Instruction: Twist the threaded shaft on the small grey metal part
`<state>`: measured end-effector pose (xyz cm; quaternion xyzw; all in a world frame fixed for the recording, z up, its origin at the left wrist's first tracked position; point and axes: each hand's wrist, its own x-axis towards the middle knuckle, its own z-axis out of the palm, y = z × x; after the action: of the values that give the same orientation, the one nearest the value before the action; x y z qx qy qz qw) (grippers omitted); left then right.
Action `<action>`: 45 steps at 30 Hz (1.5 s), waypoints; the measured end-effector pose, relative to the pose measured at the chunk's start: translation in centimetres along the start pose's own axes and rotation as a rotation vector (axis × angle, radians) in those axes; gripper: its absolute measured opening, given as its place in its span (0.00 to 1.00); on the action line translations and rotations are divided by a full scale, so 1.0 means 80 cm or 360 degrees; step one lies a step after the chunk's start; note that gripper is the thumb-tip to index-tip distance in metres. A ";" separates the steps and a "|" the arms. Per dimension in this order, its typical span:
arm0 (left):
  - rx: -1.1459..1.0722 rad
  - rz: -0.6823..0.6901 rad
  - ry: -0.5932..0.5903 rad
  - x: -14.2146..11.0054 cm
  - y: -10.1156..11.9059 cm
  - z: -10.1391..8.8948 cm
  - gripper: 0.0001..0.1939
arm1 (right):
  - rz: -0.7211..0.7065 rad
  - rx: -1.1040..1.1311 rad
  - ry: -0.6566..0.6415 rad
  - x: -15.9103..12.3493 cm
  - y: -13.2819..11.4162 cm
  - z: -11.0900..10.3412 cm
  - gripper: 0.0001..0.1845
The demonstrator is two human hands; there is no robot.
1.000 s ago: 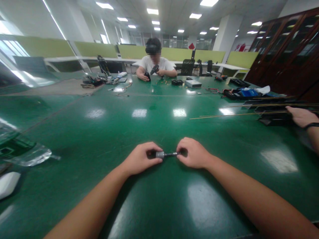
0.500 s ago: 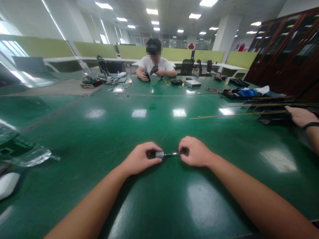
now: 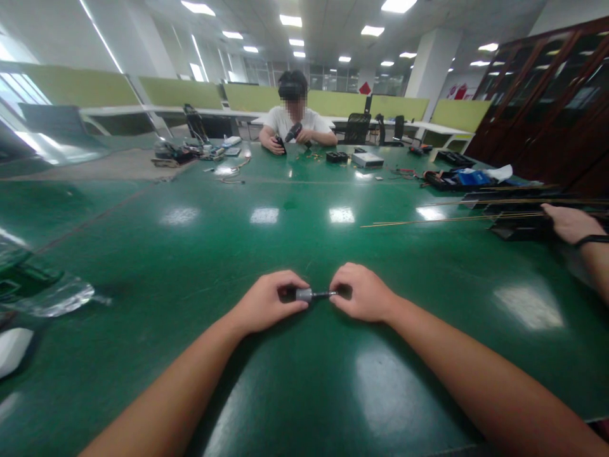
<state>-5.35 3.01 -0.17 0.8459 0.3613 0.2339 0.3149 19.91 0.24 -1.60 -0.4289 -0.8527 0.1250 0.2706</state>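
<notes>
Low over the green table, a small screwdriver (image 3: 304,295) lies level between my hands, its thin dark shaft pointing right. My left hand (image 3: 266,303) has thumb and fingers closed round the grey handle, covering its rear part. At the other end my right hand (image 3: 364,293) pinches the silver tip of the shaft between thumb and fingers. Whether a small piece sits at that tip is hidden by the fingertips.
On the left are a clear plastic bottle (image 3: 45,285) lying down and a white object (image 3: 15,350). At right, another person's hand (image 3: 573,223) rests by black parts and thin rods (image 3: 404,222). Across the table (image 3: 266,247) a person (image 3: 299,120) holds a power drill (image 3: 294,132).
My right hand has moved left, closer to my left hand. Its fingers now cover the shaft's tip, and less of the shaft shows. My left hand stays on the handle.
</notes>
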 end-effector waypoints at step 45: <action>-0.0035 -0.0264 -0.0114 -0.003 0.000 0.002 0.14 | -0.0039 0.0099 0.0024 -0.001 -0.004 0.007 0.03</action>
<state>-5.43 2.76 -0.32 0.8174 0.4161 0.1805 0.3551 19.40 0.00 -1.93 -0.4107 -0.8516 0.1450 0.2917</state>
